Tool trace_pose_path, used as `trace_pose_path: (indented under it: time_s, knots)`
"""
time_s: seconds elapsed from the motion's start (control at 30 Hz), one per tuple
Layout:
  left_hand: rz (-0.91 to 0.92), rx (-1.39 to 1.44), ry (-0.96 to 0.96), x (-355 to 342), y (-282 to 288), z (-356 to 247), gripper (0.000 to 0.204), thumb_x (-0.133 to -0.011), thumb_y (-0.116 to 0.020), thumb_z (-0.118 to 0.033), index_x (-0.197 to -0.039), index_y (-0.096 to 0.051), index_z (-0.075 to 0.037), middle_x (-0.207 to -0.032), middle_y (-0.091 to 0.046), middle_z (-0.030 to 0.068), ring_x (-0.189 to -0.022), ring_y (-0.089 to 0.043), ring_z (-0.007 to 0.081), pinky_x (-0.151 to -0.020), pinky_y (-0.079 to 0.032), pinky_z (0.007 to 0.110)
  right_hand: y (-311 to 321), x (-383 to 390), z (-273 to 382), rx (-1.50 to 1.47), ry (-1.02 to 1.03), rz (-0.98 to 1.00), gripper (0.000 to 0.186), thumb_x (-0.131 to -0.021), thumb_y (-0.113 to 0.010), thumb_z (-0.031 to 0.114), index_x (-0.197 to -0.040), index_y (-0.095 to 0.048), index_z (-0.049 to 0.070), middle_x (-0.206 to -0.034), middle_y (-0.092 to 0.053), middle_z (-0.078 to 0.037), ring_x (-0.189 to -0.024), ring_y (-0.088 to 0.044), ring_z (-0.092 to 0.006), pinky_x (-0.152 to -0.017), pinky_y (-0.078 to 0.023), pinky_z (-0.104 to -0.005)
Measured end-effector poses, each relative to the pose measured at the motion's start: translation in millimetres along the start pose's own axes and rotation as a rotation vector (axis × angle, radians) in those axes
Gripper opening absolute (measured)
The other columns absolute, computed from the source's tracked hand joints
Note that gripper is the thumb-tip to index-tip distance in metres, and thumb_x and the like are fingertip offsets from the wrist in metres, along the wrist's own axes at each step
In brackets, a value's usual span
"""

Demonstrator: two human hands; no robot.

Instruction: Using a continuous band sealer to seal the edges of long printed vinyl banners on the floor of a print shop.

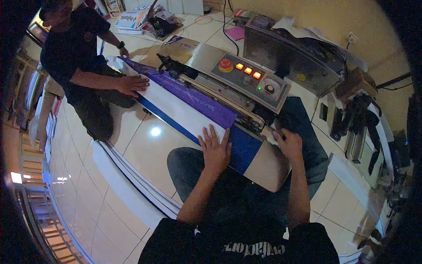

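My left hand lies with fingers spread on the near right end of a long white and purple banner sheet. The purple edge runs along the front of a band sealing machine with a red button, lit orange switches and a dial. Beneath the sheet is a blue strip on a worn metal bed. At the machine's right end, my right hand is closed round a dark handle; its far end is hard to make out. A co-worker's hand presses the sheet's far left part.
The co-worker kneels at the far left on the tiled floor. Long folded white sheets lie to my left. A metal housing stands behind the machine, with a cardboard box beside it. Paper stacks sit at the back.
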State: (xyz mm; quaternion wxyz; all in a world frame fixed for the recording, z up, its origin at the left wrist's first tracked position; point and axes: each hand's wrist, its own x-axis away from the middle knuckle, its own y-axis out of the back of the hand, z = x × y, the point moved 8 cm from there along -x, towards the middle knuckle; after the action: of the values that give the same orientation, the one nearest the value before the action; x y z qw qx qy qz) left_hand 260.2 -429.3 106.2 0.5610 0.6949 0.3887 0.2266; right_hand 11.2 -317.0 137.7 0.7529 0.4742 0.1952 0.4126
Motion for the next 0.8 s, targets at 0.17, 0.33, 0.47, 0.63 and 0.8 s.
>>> trace_pose_path:
  time_s: [0.17,0.33,0.47,0.63,0.8]
  knots:
    - [-0.009,0.027,-0.027,-4,6,6,0.054,-0.094,-0.054,-0.033,-0.145,-0.040,-0.023,-0.153,-0.017,0.0298,-0.140,-0.013,0.0525,-0.110,-0.009,0.067,-3,-1,-9,0.042,0.029,-0.041,0.048,-0.086,-0.059,0.052,-0.090,-0.070,0.006,-0.074,-0.067,-0.020,-0.073,-0.066,-0.0390,-0.071,-0.051,-0.0485]
    - [0.011,0.028,0.001,-7,11,18,0.053,-0.096,-0.050,-0.038,-0.146,-0.038,-0.024,-0.155,-0.012,0.0274,-0.142,-0.011,0.0497,-0.111,-0.009,0.066,-4,-1,-5,0.040,-0.027,0.019,0.051,-0.087,-0.058,0.054,-0.094,-0.070,0.005,-0.078,-0.067,-0.021,-0.078,-0.066,-0.0385,-0.075,-0.051,-0.0478]
    - [0.006,0.032,-0.005,-14,8,21,0.054,-0.095,-0.050,-0.039,-0.145,-0.039,-0.023,-0.154,-0.016,0.0284,-0.141,-0.014,0.0492,-0.112,-0.007,0.065,-11,-3,-21,0.032,0.002,-0.013,0.055,-0.087,-0.058,0.055,-0.102,-0.070,0.004,-0.081,-0.068,-0.022,-0.082,-0.066,-0.0390,-0.077,-0.051,-0.0478]
    - [-0.070,0.088,0.054,-25,15,37,0.041,-0.099,-0.045,-0.037,-0.133,-0.055,-0.018,-0.149,-0.029,0.0266,-0.140,-0.024,0.0458,-0.110,-0.012,0.065,-4,-1,-10,0.014,-0.043,0.038,0.057,-0.086,-0.058,0.055,-0.107,-0.069,0.003,-0.083,-0.068,-0.021,-0.083,-0.065,-0.0398,-0.078,-0.051,-0.0478]
    - [-0.104,-0.001,0.183,-46,27,49,0.034,-0.099,-0.045,-0.033,-0.115,-0.066,-0.011,-0.136,-0.049,0.0233,-0.131,-0.042,0.0371,-0.108,-0.024,0.061,-7,-3,-8,0.014,-0.040,0.057,0.055,-0.086,-0.059,0.055,-0.103,-0.069,0.004,-0.084,-0.068,-0.023,-0.082,-0.065,-0.0403,-0.078,-0.050,-0.0486]
